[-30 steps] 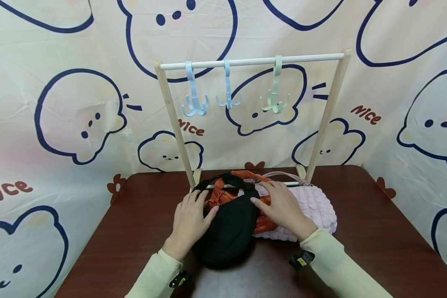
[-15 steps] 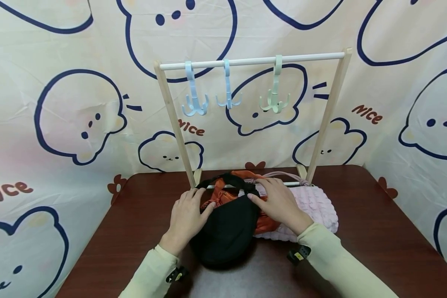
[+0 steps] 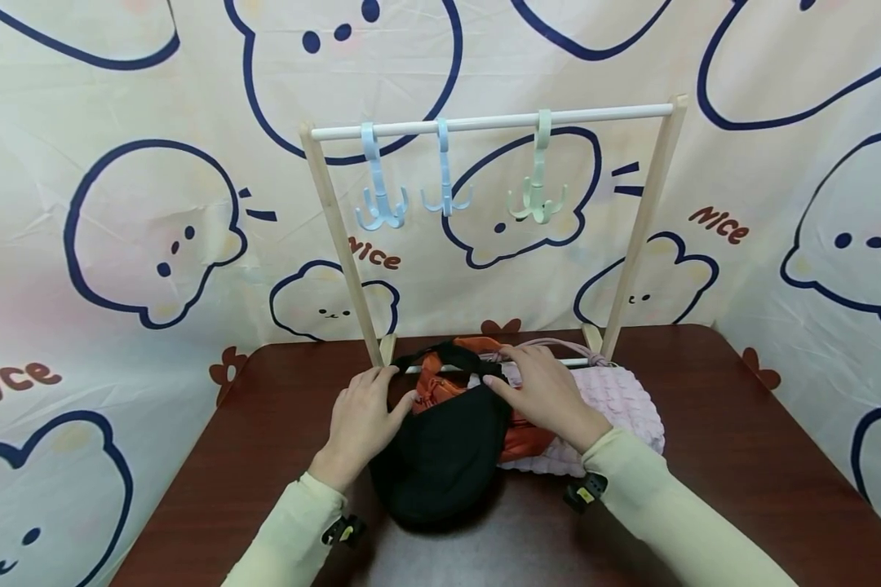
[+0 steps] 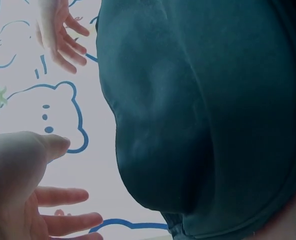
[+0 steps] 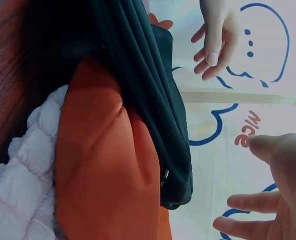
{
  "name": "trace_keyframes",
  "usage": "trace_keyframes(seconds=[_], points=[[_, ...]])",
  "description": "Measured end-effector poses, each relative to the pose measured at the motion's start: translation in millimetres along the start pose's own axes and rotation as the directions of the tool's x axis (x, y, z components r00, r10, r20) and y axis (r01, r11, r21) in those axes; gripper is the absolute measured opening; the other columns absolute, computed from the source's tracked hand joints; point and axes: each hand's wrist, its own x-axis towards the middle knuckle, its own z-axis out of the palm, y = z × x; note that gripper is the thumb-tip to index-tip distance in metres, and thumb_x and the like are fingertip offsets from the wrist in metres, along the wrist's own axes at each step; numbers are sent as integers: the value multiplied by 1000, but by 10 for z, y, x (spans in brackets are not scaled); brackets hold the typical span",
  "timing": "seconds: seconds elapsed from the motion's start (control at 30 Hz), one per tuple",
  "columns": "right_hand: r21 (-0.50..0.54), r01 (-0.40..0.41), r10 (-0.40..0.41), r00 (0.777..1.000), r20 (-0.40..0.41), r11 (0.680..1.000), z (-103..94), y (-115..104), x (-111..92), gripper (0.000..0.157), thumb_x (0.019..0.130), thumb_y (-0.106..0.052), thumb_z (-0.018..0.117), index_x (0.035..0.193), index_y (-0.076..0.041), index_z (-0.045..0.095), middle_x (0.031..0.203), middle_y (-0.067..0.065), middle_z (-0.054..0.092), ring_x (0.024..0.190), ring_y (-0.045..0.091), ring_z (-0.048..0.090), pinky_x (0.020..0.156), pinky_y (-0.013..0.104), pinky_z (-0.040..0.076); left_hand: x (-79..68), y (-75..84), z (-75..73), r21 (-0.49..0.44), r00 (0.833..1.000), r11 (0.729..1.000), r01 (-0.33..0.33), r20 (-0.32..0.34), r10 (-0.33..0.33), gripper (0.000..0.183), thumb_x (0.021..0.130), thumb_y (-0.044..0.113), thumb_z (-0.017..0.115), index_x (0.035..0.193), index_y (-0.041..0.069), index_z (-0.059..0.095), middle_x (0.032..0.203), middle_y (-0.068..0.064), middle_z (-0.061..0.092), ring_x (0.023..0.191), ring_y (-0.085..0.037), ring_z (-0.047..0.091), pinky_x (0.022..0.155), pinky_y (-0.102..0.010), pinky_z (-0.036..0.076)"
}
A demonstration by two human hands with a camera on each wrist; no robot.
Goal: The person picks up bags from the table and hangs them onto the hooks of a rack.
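Observation:
A black bag [image 3: 444, 465] leans in front of an orange bag [image 3: 524, 442], partly hiding it. Behind them, to the right, lies a puffy pale pink bag [image 3: 624, 408]. Over the black bag's upper left edge hovers my left hand [image 3: 360, 424], fingers extended. My right hand [image 3: 546, 395] is over its upper right side, also with loosely straight fingers. In the left wrist view a gap shows between the hand [image 4: 12, 185] and the black cloth [image 4: 188, 110]. Fingers spread, the right hand [image 5: 288, 175] is likewise apart from the bags in the right wrist view.
Behind the bags stands a rack with wooden posts and a white top rail [image 3: 492, 123]. Two blue hooks [image 3: 379, 196] and a green hook [image 3: 537, 187] hang from it. A patterned cloth [image 3: 154, 228] surrounds the brown table [image 3: 264, 456].
My left hand has shifted a little to the left, outward along the black bag's edge. The right hand has moved slightly left. The bags have hardly moved.

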Motion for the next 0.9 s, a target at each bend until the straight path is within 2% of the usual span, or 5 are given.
trace_keyframes(seconds=[0.33,0.67,0.9], points=[[-31,-21,22,999,29,999,-7,-40,84,59,97,-51,61,142,-12,58,139,15,62,129,35,56,100,53,50,81,-107,5,-4,998,999,36,52,-35,52,96,44,66,132,6,64,129,-19,67,118,-37,63,91,-54,53],[-34,-20,23,997,72,999,5,-16,202,60,98,-51,59,142,-9,57,139,15,62,131,36,55,105,54,46,169,-232,8,-1,995,999,51,80,-51,51,97,41,66,131,3,64,129,-20,67,116,-38,65,90,-56,54],[-48,-3,7,995,95,999,-5,2,297,56,99,-49,60,137,-9,60,127,12,68,117,31,63,91,49,54,220,-312,30,6,991,998,69,112,-69,52,97,41,65,133,3,63,131,-22,66,116,-39,64,91,-55,54]])
